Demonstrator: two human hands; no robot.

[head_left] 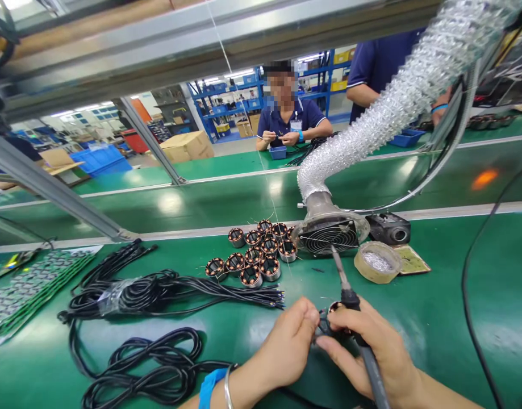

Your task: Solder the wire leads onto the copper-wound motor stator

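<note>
My left hand (pixel 286 343) is pinched closed, thumb and fingertips gripping a small round copper-wound motor stator (pixel 328 322), which sits low on the green bench between my two hands, well in front of the round metal-grilled fume extractor fan (pixel 329 234). My right hand (pixel 374 349) is curled tight around the black handle of a soldering iron (pixel 350 298), its index finger also pressed against the stator; the iron's thin grey tip points up and away toward the fan's grille, clear of the stator.

Just left of the fan stands a cluster of matching copper-wound stators (pixel 256 255), packed together on the green bench top (pixel 435 318). Left of the fan and nearer to me, a bundle of black cables with stripped ends (pixel 179 289) lies flat, its ends pointing toward my left hand. Just right of the fan sits a roll of clear tape (pixel 377 262), and behind that a small black boxy device (pixel 388 228). A crinkled silver foil duct (pixel 397 96) rises from the fan's back, up to the right. Beyond the fan, across the green belts, a person in a dark blue shirt (pixel 288 122) works at a blue tray.
</note>
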